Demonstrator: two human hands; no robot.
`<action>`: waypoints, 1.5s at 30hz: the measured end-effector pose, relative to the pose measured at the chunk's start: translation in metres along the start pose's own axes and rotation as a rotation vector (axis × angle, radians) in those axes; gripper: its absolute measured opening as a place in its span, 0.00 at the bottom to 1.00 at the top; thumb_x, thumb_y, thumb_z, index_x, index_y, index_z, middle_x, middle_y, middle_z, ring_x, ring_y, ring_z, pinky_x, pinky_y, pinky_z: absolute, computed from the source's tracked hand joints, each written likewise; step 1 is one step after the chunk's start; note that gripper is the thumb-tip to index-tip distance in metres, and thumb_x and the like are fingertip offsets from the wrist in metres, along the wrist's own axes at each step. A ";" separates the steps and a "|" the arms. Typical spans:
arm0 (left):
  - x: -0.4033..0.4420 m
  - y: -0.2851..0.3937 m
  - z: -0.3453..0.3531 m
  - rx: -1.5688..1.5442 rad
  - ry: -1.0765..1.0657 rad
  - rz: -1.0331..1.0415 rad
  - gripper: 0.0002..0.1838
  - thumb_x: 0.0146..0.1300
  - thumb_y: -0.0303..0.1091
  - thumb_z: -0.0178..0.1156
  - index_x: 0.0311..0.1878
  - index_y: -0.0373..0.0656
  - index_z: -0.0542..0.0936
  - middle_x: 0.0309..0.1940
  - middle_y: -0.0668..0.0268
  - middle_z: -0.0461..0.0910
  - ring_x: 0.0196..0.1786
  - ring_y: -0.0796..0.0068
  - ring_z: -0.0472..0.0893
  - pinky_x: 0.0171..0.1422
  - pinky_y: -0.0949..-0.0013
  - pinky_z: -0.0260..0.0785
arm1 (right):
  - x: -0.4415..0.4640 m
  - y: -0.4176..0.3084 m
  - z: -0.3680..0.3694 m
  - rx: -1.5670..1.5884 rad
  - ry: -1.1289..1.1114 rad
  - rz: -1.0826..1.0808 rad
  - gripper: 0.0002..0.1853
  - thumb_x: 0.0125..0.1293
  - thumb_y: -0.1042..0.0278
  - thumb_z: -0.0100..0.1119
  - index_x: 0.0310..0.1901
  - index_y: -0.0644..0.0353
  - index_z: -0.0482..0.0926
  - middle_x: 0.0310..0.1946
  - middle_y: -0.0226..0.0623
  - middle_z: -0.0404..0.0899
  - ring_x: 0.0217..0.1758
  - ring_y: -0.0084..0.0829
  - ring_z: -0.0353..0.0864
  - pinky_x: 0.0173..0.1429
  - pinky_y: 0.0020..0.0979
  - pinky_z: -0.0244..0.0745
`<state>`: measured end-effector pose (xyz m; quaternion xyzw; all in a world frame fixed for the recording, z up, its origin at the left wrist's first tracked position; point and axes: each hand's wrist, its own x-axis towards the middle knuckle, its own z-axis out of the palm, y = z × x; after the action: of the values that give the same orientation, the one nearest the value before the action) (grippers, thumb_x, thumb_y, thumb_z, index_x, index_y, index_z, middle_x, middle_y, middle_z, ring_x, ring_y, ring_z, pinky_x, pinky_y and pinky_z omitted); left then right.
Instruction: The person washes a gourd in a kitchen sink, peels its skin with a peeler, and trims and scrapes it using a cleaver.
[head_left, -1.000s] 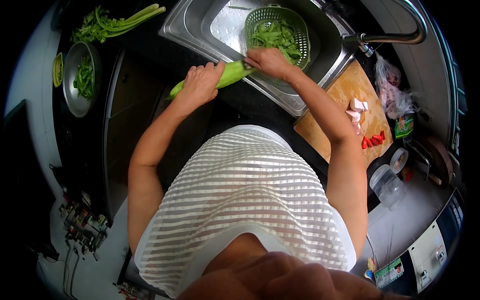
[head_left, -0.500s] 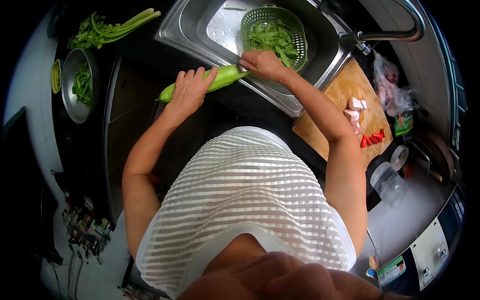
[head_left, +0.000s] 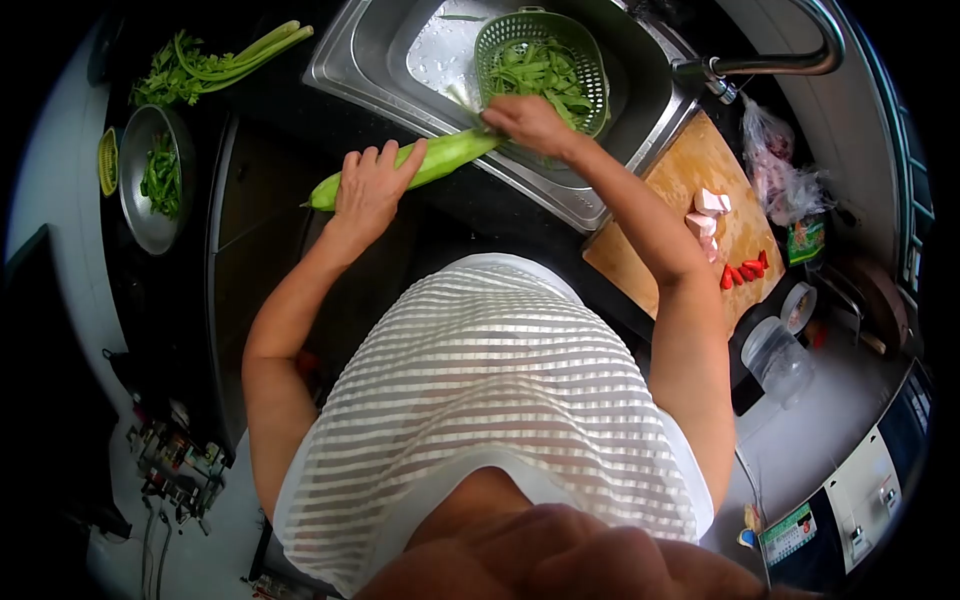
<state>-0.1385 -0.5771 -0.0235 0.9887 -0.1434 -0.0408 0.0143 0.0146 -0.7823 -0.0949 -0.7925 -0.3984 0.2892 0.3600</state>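
Note:
A long pale green gourd [head_left: 448, 155] slants up to the right over the near rim of the sink. My left hand [head_left: 372, 188] is wrapped round its lower left part. At the gourd's upper right end is my right hand [head_left: 527, 122], its fingers closed on a small tool, mostly hidden and blurred, that looks like a peeler. A light strip of peel [head_left: 463, 98] sticks up beside those fingers. Behind the right hand, a green colander [head_left: 598, 62] in the sink holds green peelings [head_left: 540, 75].
Steel sink [head_left: 345, 72] with a faucet [head_left: 790, 64]. At right, a cutting board [head_left: 650, 185] bears pale chunks [head_left: 711, 202] and red chilli pieces [head_left: 744, 272], beside a plastic bag [head_left: 775, 165]. At left, celery [head_left: 215, 62] and a metal bowl [head_left: 140, 215] with cut greens.
My left hand has slid down and left along the gourd, whose lower end has also shifted left. My right hand stays at the upper end, where a strip of peel now stands up.

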 end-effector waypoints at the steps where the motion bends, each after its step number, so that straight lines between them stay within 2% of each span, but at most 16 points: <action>1: -0.001 0.000 -0.002 0.009 0.008 -0.004 0.31 0.44 0.23 0.55 0.56 0.50 0.66 0.31 0.65 0.68 0.31 0.67 0.69 0.34 0.65 0.56 | 0.001 0.000 0.009 -0.079 -0.017 -0.094 0.16 0.63 0.53 0.41 0.30 0.58 0.71 0.27 0.44 0.74 0.32 0.46 0.73 0.37 0.42 0.67; 4: -0.004 -0.002 -0.006 0.021 0.009 -0.006 0.30 0.45 0.23 0.54 0.56 0.50 0.66 0.33 0.65 0.68 0.32 0.68 0.69 0.35 0.66 0.56 | -0.010 0.039 0.011 -0.307 -0.096 -0.059 0.15 0.62 0.54 0.42 0.31 0.56 0.73 0.29 0.43 0.76 0.33 0.45 0.74 0.38 0.41 0.68; 6: -0.010 -0.004 -0.004 0.041 0.026 -0.019 0.30 0.45 0.24 0.53 0.56 0.50 0.67 0.33 0.64 0.69 0.32 0.68 0.69 0.35 0.66 0.56 | -0.037 0.068 -0.010 -0.561 -0.379 0.152 0.15 0.61 0.53 0.44 0.31 0.56 0.74 0.29 0.42 0.76 0.33 0.44 0.75 0.37 0.41 0.69; 8: -0.012 -0.011 -0.003 0.057 0.041 -0.033 0.29 0.45 0.24 0.53 0.56 0.50 0.67 0.34 0.64 0.69 0.32 0.68 0.69 0.35 0.66 0.56 | -0.066 0.100 -0.027 -0.528 -0.216 0.267 0.16 0.60 0.52 0.45 0.31 0.55 0.74 0.27 0.43 0.76 0.33 0.44 0.75 0.36 0.41 0.69; 12: -0.018 -0.014 -0.007 0.041 0.033 -0.007 0.30 0.45 0.23 0.54 0.57 0.50 0.66 0.35 0.64 0.69 0.32 0.68 0.69 0.36 0.66 0.56 | -0.028 0.051 -0.033 -0.487 -0.045 0.316 0.15 0.61 0.53 0.44 0.29 0.56 0.72 0.27 0.43 0.76 0.31 0.45 0.75 0.34 0.43 0.68; 15: -0.017 -0.015 -0.006 0.000 0.004 -0.037 0.32 0.43 0.24 0.56 0.58 0.51 0.65 0.35 0.64 0.69 0.33 0.66 0.69 0.36 0.65 0.56 | -0.006 -0.001 -0.006 -0.207 0.102 -0.007 0.15 0.62 0.54 0.43 0.30 0.56 0.71 0.26 0.43 0.75 0.30 0.46 0.74 0.33 0.42 0.68; 17: -0.019 -0.020 -0.009 -0.214 -0.034 -0.095 0.34 0.41 0.25 0.58 0.58 0.50 0.65 0.35 0.63 0.69 0.36 0.64 0.71 0.38 0.65 0.57 | -0.004 -0.005 0.015 -0.351 0.016 -0.143 0.11 0.61 0.58 0.43 0.31 0.55 0.71 0.26 0.42 0.75 0.31 0.45 0.75 0.33 0.41 0.69; 19: -0.020 -0.030 -0.013 -0.314 -0.059 -0.213 0.35 0.40 0.25 0.58 0.57 0.49 0.65 0.36 0.62 0.69 0.38 0.61 0.72 0.39 0.63 0.60 | -0.012 0.046 0.008 -0.407 0.133 -0.021 0.07 0.58 0.64 0.44 0.33 0.52 0.73 0.29 0.41 0.77 0.32 0.43 0.77 0.34 0.41 0.70; 21: -0.014 -0.036 -0.011 -0.430 -0.079 -0.315 0.35 0.39 0.25 0.59 0.57 0.49 0.65 0.36 0.62 0.69 0.40 0.58 0.73 0.41 0.61 0.62 | -0.022 0.060 -0.019 -0.461 0.112 0.394 0.14 0.61 0.55 0.43 0.35 0.56 0.74 0.26 0.47 0.76 0.32 0.47 0.76 0.34 0.45 0.66; 23: -0.002 -0.042 -0.006 -1.282 0.084 -0.512 0.30 0.43 0.28 0.61 0.54 0.43 0.65 0.37 0.61 0.71 0.40 0.63 0.75 0.42 0.63 0.68 | -0.031 0.064 -0.028 -0.216 0.409 0.368 0.17 0.62 0.53 0.43 0.31 0.59 0.72 0.23 0.50 0.74 0.28 0.48 0.74 0.34 0.44 0.66; 25: 0.011 -0.042 -0.004 -2.001 0.252 -0.606 0.26 0.46 0.29 0.61 0.50 0.36 0.66 0.37 0.60 0.72 0.40 0.69 0.76 0.41 0.69 0.72 | -0.034 0.062 -0.023 -0.035 0.458 0.346 0.17 0.62 0.54 0.43 0.29 0.61 0.71 0.20 0.45 0.71 0.24 0.42 0.71 0.31 0.40 0.65; 28: 0.041 -0.034 -0.013 -2.415 0.361 -0.419 0.26 0.46 0.38 0.59 0.48 0.36 0.67 0.37 0.58 0.72 0.38 0.64 0.75 0.41 0.63 0.72 | -0.038 0.019 -0.012 0.526 0.469 0.485 0.14 0.62 0.60 0.45 0.24 0.60 0.68 0.14 0.25 0.62 0.18 0.19 0.59 0.23 0.25 0.56; 32: 0.076 -0.023 -0.019 -2.588 0.560 -0.352 0.29 0.46 0.41 0.57 0.51 0.35 0.66 0.38 0.57 0.70 0.38 0.66 0.73 0.43 0.63 0.69 | -0.035 -0.033 0.000 0.806 0.475 0.390 0.12 0.64 0.62 0.46 0.24 0.57 0.66 0.15 0.22 0.60 0.15 0.14 0.57 0.17 0.19 0.51; 38: 0.098 -0.015 -0.014 -2.761 0.614 -0.138 0.36 0.43 0.46 0.57 0.55 0.35 0.61 0.40 0.61 0.65 0.36 0.70 0.69 0.42 0.68 0.66 | -0.023 -0.105 -0.033 0.568 0.585 0.102 0.10 0.60 0.66 0.48 0.28 0.64 0.73 0.16 0.32 0.69 0.20 0.19 0.66 0.25 0.24 0.61; 42: 0.093 -0.013 -0.010 -2.615 0.529 -0.167 0.40 0.42 0.47 0.58 0.58 0.36 0.58 0.41 0.60 0.66 0.36 0.70 0.69 0.40 0.68 0.65 | -0.029 -0.042 -0.025 0.606 0.595 0.350 0.10 0.57 0.67 0.50 0.30 0.66 0.74 0.20 0.37 0.74 0.25 0.26 0.72 0.31 0.27 0.66; 45: 0.088 -0.011 -0.007 -2.662 0.398 -0.109 0.38 0.42 0.45 0.58 0.57 0.37 0.60 0.40 0.57 0.70 0.36 0.64 0.75 0.40 0.63 0.71 | -0.042 -0.026 -0.016 0.413 0.759 0.335 0.12 0.55 0.65 0.53 0.35 0.66 0.74 0.24 0.40 0.75 0.28 0.28 0.74 0.35 0.28 0.67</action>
<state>-0.0510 -0.5915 -0.0238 0.2175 0.0485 -0.0054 0.9749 -0.0058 -0.8119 -0.0572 -0.8073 -0.0391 0.1062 0.5792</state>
